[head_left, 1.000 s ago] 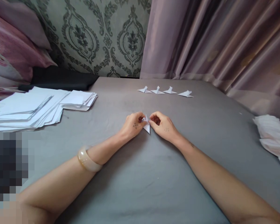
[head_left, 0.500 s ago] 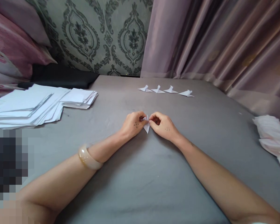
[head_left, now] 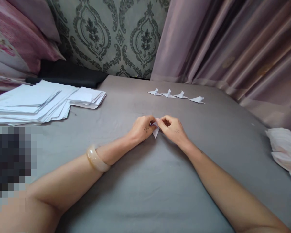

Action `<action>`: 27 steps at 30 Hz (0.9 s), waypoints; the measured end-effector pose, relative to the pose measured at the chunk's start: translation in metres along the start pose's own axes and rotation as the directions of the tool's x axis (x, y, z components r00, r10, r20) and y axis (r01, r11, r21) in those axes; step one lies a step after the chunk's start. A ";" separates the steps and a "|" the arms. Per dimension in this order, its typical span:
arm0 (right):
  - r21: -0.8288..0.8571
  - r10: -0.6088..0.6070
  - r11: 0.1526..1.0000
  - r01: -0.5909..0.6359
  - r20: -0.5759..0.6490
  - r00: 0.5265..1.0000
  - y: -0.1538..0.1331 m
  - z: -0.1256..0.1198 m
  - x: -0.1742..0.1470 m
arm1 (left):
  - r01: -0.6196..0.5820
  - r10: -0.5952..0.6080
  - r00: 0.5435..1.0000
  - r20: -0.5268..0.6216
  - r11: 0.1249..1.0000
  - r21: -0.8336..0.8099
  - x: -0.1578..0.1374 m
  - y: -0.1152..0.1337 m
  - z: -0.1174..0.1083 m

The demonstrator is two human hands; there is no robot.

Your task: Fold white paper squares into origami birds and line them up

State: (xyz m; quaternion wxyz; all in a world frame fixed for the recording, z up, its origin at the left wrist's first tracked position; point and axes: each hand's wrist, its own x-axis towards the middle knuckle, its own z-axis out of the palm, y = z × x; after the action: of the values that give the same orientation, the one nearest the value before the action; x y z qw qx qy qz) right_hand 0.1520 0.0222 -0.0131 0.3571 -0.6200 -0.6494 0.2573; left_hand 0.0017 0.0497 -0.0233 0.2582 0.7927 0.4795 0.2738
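Between my two hands is a small white folded paper piece [head_left: 156, 133], its pointed end facing down toward me. My left hand [head_left: 144, 127], with a pale bangle [head_left: 97, 159] on its wrist, pinches the paper from the left. From the right, my right hand [head_left: 172, 129] closes thumb and finger on its upper part. The fingertips cover most of the upper folds. Beyond my hands, several folded white paper figures [head_left: 168, 93] stand in a row on the grey cloth surface [head_left: 145, 194].
Stacks of white paper sheets [head_left: 31, 100] lie at the left, in front of a folded black cloth [head_left: 70, 72]. A white plastic bundle [head_left: 283, 142] lies at the right edge. Purple curtains [head_left: 223, 42] hang behind, beside a patterned wall [head_left: 121, 32].
My right fingers have shifted onto the top of the folded paper, covering the upper point that showed before. The whole view has turned slightly.
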 end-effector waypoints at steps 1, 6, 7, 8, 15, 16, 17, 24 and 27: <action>0.009 0.001 1.000 -0.001 0.013 1.000 0.000 0.000 -0.001 | 0.002 -0.002 1.000 0.002 1.000 -0.002 0.000 0.000 0.000; 0.018 0.035 0.999 -0.035 0.023 0.999 -0.003 0.002 0.000 | 0.013 -0.013 1.000 0.013 1.000 0.017 0.001 0.000 0.000; 0.009 0.040 0.999 -0.040 0.014 0.999 -0.003 0.002 0.001 | 0.015 -0.015 1.000 0.013 1.000 0.021 0.001 0.000 0.000; -0.001 0.045 0.999 -0.045 0.005 0.999 -0.003 0.003 0.002 | 0.016 -0.016 1.000 0.013 1.000 0.021 0.001 0.000 0.001; -0.020 0.143 0.990 -0.142 0.036 0.989 -0.002 0.001 0.006 | 0.022 -0.022 0.999 0.024 1.000 -0.015 0.001 -0.001 0.000; -0.008 0.163 0.987 -0.163 0.054 0.985 -0.002 -0.001 0.006 | 0.024 -0.024 0.999 0.024 1.000 -0.012 0.001 0.000 0.000; 0.008 0.188 0.982 -0.190 0.074 0.979 -0.002 -0.002 0.006 | 0.026 -0.025 0.999 0.025 1.000 -0.010 0.001 0.000 -0.001; 0.154 0.317 0.922 -0.356 0.233 0.919 0.001 -0.009 0.008 | 0.012 -0.011 0.999 0.033 0.999 -0.035 0.001 0.001 -0.003; 0.198 0.336 0.892 -0.406 0.310 0.889 0.005 -0.012 0.011 | 0.007 -0.005 0.999 0.036 0.999 -0.051 0.000 0.001 -0.003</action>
State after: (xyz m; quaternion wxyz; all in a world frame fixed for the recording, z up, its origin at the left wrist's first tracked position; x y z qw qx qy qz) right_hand 0.1646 0.0319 -0.0084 0.2871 -0.6415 -0.5209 0.4845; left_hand 0.0007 0.0496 -0.0202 0.2877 0.7891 0.4702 0.2711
